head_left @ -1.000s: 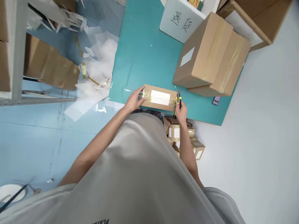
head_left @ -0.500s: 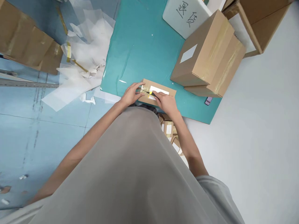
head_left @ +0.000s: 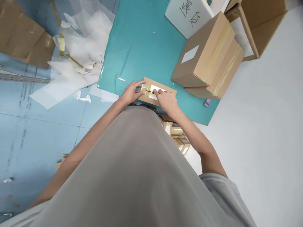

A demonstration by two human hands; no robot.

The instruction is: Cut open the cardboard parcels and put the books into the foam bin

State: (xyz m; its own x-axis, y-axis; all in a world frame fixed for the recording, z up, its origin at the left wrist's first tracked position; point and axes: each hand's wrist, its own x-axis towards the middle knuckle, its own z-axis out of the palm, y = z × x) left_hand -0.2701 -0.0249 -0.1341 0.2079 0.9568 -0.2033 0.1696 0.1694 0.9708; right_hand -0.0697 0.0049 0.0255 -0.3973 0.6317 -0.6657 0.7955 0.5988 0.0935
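Note:
A small cardboard box (head_left: 148, 82) with a white label and shiny tape lies at the near edge of the green table (head_left: 142, 44). My left hand (head_left: 128, 94) grips its left end, thumb and fingers at opposite sides of the taped part. In my right hand (head_left: 167, 101), over the label, is a utility knife (head_left: 151, 91) with some yellow on it. The knife's front points left, towards the tape between my left thumb and fingers. My right fingers cover most of its handle. Whether the blade has entered the tape is too small to tell.
Two large taped cartons (head_left: 201, 60) stand on the right of the table, beside a white bin (head_left: 187, 15) with handwriting. An open carton (head_left: 265, 28) is behind them. Crumpled white packing sheets (head_left: 78, 53) lie at the left. Several small boxes (head_left: 177, 130) sit below the table edge.
The view has shifted slightly, so the surroundings appear moved left. My right hand has turned a little and covers more of the knife; my left hand keeps its hold on the box.

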